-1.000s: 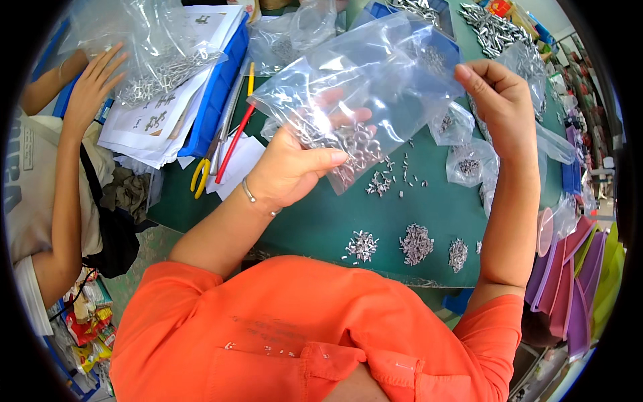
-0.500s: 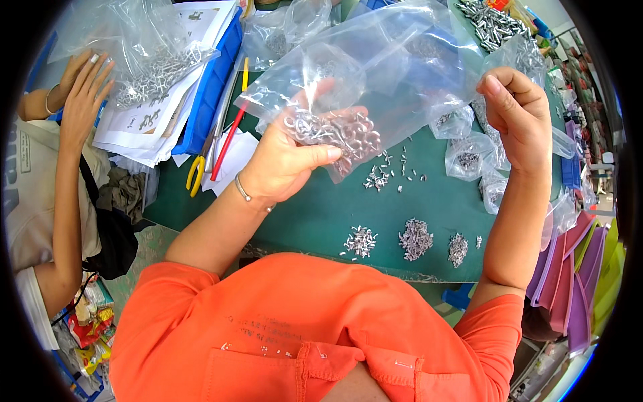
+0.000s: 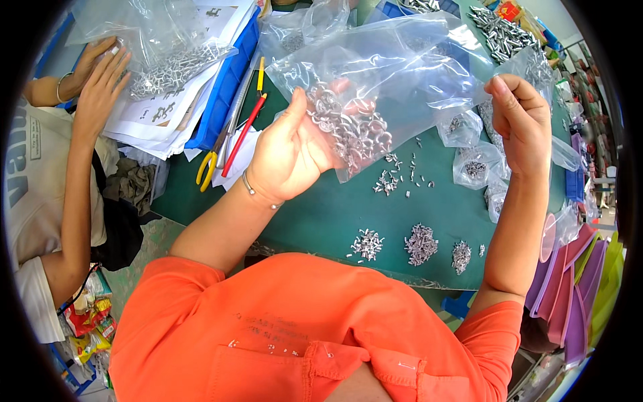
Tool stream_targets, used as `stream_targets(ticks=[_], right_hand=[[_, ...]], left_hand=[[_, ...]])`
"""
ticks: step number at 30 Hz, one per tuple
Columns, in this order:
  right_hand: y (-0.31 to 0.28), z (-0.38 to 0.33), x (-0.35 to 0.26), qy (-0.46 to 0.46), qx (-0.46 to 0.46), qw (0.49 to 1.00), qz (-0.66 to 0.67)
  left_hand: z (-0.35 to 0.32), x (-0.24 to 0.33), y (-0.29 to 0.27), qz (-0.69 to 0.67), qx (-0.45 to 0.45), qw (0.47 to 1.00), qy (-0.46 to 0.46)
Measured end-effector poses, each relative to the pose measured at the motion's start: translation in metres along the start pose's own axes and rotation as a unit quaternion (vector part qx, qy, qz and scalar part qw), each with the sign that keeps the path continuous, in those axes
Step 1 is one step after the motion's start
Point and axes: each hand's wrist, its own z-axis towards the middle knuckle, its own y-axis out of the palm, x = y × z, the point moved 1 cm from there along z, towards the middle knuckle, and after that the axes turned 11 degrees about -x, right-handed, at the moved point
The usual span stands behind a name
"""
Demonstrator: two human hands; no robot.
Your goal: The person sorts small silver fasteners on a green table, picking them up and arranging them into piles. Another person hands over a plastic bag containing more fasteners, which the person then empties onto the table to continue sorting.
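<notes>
A clear plastic bag [image 3: 408, 100] stretches between my two hands above the table. Curved silver metal pieces [image 3: 351, 127] are gathered in its lower left end. My left hand [image 3: 288, 154] supports that end from below, its thumb raised off the plastic and its fingers behind the bag. At the other end, my right hand [image 3: 519, 114] pinches the bag's edge between thumb and curled fingers. Beneath the bag, small loose metal bits [image 3: 388, 181] lie scattered on the green table [image 3: 308, 221]. Near the front edge are small piles, among them a grey heap [image 3: 420, 244] and a lighter one [image 3: 368, 245].
Small bags of parts [image 3: 475, 164] lie by my right forearm. To the left are a blue tray [image 3: 231, 74], papers, a red-handled tool [image 3: 244, 134] and yellow-handled scissors [image 3: 206, 171]. A co-worker's hand [image 3: 100, 87] rests at another bag of metal parts [image 3: 174, 70].
My left thumb has lifted off the bag and now points up. The metal pieces have spread out in the bag's end. The view has shifted slightly.
</notes>
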Motion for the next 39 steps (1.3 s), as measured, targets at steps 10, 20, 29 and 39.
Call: stream_targets(ticks=[10, 20, 29, 39], right_hand=[[-0.024, -0.006, 0.015, -0.092, -0.258, 0.947, 0.166], [0.054, 0.001, -0.007, -0.013, -0.414, 0.828, -0.378], [0.094, -0.001, 0.029, 0.175, -0.299, 0.933, -0.1], [0.082, -0.011, 0.029, 0.236, -0.261, 0.936, 0.014]], left_hand=[[-0.007, -0.002, -0.007, 0.141, 0.002, 0.99, -0.016], [-0.016, -0.029, -0.035, -0.266, -0.024, 0.924, -0.274], [-0.015, -0.021, -0.037, -0.11, -0.122, 0.963, -0.214], [-0.013, -0.021, -0.008, 0.113, 0.0, 0.985, -0.132]])
